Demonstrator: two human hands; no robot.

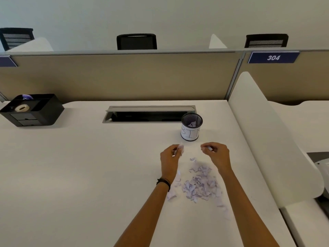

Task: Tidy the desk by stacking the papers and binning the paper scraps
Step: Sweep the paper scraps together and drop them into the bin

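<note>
Binning step is going: left hand and right hand are each pinching scraps just short of the bin. Next they're needing to lift over its rim, since the scrap pile is sitting on the bench.

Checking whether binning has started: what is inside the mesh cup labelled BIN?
A few pale paper scraps lie inside the mesh cup, below its rim. The white label around its lower wall hides how deep they go and the bottom.

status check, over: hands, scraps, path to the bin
Left hand grips scraps, right hand pinches one piece. Scrap pile on desk between the forearms; bin holds some. Nothing between hands and bin.
</note>
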